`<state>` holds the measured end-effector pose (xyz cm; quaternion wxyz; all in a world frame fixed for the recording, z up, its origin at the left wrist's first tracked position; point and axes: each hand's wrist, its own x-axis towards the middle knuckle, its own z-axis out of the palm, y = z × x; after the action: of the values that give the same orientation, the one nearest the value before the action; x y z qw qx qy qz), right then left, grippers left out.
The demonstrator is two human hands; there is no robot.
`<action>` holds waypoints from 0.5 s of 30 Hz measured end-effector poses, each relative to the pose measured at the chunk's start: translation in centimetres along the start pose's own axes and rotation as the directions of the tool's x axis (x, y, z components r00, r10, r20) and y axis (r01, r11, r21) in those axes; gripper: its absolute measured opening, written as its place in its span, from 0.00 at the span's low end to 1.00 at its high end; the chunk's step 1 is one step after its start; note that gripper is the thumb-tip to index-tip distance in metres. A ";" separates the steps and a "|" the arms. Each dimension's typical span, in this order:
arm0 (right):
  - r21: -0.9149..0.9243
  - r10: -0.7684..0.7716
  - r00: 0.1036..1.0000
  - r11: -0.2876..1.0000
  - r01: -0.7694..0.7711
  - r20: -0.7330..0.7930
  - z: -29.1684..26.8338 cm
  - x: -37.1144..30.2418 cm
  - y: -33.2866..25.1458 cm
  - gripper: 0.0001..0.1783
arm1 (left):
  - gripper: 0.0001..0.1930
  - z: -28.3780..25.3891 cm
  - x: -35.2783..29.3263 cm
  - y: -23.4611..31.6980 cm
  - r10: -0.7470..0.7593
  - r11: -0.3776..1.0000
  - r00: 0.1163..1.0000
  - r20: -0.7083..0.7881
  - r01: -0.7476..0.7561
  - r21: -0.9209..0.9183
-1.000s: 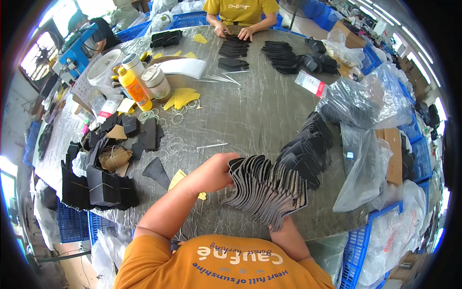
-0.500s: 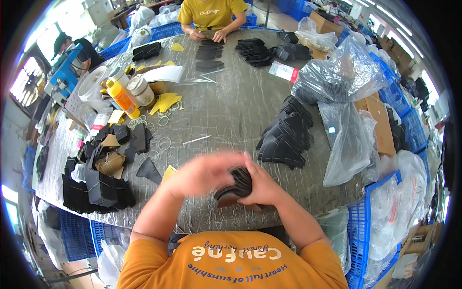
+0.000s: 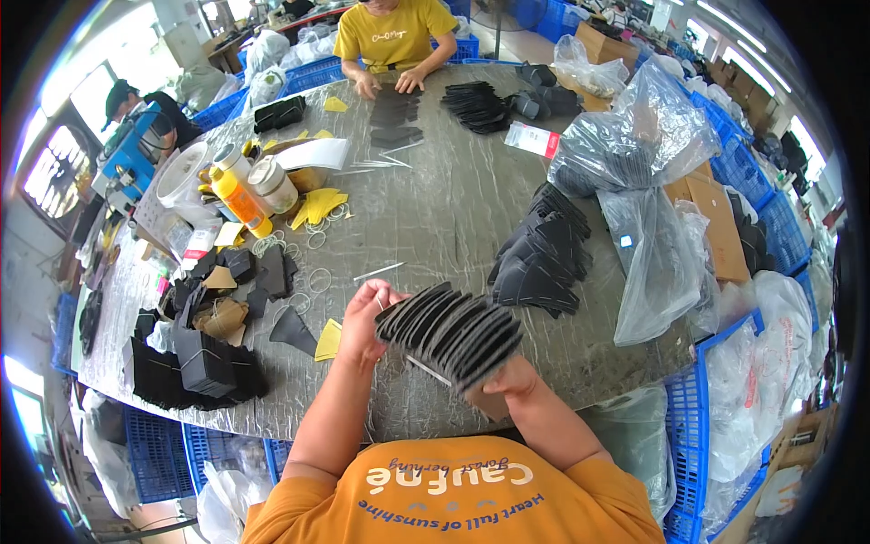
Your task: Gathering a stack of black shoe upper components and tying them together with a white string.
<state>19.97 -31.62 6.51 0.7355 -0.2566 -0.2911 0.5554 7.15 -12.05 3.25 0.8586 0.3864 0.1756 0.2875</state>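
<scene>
I hold a fanned stack of black flat pieces [image 3: 451, 328] over the near edge of the grey table [image 3: 435, 208]. My left hand [image 3: 362, 322] grips the stack's left end with the fingers curled round it. My right hand [image 3: 507, 379] supports it from below at the right end, mostly hidden under the pieces. A larger pile of the same black pieces [image 3: 539, 254] lies on the table just beyond, to the right.
Black pieces, tan scraps and a bundled black block [image 3: 213, 358] lie at my left. Rubber bands [image 3: 317, 240], yellow scraps, an orange bottle [image 3: 240, 195] and jars sit farther left. Clear plastic bags [image 3: 634, 154] stand right. A person in yellow [image 3: 394, 41] works opposite. Blue crates surround the table.
The spread-out stack was gathered from the table's right into a tight bundle between both hands, then fanned out again and lifted slightly nearer the table's near edge.
</scene>
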 end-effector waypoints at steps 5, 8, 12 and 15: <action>0.054 0.298 0.928 0.947 -0.317 0.222 -1.0 -0.7 -0.1 0.40 | 0.02 2.7 -0.2 0.9 -0.129 0.978 0.964 0.233 0.163 -0.132; -0.155 0.452 0.828 0.892 -0.425 0.331 -0.5 -0.1 -1.5 0.42 | 0.08 5.8 -0.8 2.4 -0.314 0.938 0.908 0.278 0.252 0.236; -0.385 0.509 0.790 0.842 -0.377 0.341 2.3 0.5 -2.0 0.48 | 0.11 4.0 1.0 2.1 -0.250 0.848 0.783 0.569 -0.107 0.520; -0.461 0.393 0.877 0.855 -0.238 0.277 0.9 -0.7 -2.3 0.50 | 0.13 4.2 1.5 2.9 -0.471 0.878 0.824 0.315 0.403 0.259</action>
<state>20.71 -32.82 8.59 0.4949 -0.3445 -0.4848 0.6335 9.49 -11.89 7.99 0.8802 0.4588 0.1205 -0.0127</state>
